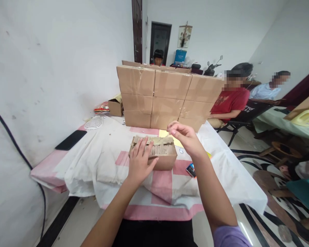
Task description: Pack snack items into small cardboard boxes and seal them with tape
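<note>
Left hand (141, 158): palm down, fingers spread wide, laid across the left part of the top of a small cardboard box (164, 162); forearm reaches in from the lower left. Right hand (185, 135): raised above the box's right rear corner, wrist bent, thumb and forefinger drawn narrow; cannot tell whether the tips meet or pinch a scrap. Right forearm slants up from a purple sleeve (229, 236).

Box sits on the cloth-covered table (108, 164), directly before the wearer. Its upper face is torn, ribbed corrugation exposed; contents not visible.

Other containers: behind it, a wall of taped cartons (167, 97), three across and three high on the near face, contents hidden. Left of these, a smaller carton (115, 108), flap raised, inside not readable. At far right, a yellow jug (306, 117) on another surface.

Also on the table: a black flat object (71, 140) at left, a white perforated piece (93, 122) near it, and a small blue-and-black item (191, 169) beside the right forearm.
</note>
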A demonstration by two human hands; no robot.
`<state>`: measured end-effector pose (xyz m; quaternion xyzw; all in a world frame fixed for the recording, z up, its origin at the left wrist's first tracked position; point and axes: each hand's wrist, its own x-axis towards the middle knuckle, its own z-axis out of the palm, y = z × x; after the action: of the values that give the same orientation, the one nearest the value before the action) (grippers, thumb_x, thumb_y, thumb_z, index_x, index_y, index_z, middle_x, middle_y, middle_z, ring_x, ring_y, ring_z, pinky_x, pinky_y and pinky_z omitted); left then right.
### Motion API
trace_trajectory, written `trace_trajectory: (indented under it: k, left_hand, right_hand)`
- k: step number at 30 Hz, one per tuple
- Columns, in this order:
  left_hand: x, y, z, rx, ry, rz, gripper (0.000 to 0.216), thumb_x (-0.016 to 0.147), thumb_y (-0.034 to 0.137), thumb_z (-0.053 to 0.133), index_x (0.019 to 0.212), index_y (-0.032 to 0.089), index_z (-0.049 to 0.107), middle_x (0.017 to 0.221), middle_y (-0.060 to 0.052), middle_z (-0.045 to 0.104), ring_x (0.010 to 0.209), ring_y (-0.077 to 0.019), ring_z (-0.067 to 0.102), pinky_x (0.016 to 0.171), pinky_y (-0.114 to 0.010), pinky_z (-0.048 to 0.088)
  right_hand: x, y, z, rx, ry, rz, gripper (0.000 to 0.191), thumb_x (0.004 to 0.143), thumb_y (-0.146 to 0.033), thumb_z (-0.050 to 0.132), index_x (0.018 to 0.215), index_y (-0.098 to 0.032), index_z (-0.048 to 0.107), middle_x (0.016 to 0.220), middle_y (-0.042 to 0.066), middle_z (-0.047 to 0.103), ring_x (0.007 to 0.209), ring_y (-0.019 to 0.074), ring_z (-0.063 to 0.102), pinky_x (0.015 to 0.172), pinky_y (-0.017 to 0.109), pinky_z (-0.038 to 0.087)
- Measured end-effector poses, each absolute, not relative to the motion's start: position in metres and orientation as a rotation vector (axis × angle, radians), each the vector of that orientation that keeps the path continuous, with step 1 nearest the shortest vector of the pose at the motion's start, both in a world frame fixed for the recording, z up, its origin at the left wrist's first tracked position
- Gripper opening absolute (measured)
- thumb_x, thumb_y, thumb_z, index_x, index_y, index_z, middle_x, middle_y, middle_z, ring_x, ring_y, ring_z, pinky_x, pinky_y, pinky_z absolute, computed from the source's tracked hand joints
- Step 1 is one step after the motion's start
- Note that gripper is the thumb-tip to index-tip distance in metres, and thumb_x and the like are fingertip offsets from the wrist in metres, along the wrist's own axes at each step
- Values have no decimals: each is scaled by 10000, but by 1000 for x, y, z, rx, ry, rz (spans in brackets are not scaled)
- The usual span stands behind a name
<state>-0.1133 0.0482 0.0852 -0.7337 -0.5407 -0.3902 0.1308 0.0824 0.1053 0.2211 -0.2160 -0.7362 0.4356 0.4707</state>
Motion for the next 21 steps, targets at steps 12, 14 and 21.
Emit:
trace_trajectory:
  k: [12, 14, 21]
  left_hand:
    - [-121, 55, 86, -2367, -1565, -806, 549, 982, 387, 594, 1512, 294, 484, 1470, -76, 612, 1409, -293, 518, 1179, -521, 291]
    - [-121, 55, 85, -2366, -1530, -781, 465, 998, 384, 577, 1460, 337, 545, 1490, -58, 596, 1406, -296, 518, 1173, -538, 281]
    - [-122, 56, 81, -2393, -1457, -835, 312, 1019, 358, 555, 1315, 345, 653, 1460, -19, 625, 1383, -283, 532, 1122, -551, 295]
  right_hand:
    - [62, 161, 151, -1267, -2254, 718, 125, 857, -205, 660, 736, -182, 681, 1068, 68, 628, 1116, 268, 564, 1037, 463, 368]
    - [63, 163, 143, -1270, -2267, 692, 77, 837, -203, 694, 761, -192, 696, 1121, 70, 611, 1175, 287, 537, 1073, 501, 330]
    - [65, 162, 132, -1331, -2306, 561, 61, 866, -250, 673, 849, -198, 645, 1268, 98, 501, 1272, 297, 488, 1072, 506, 357]
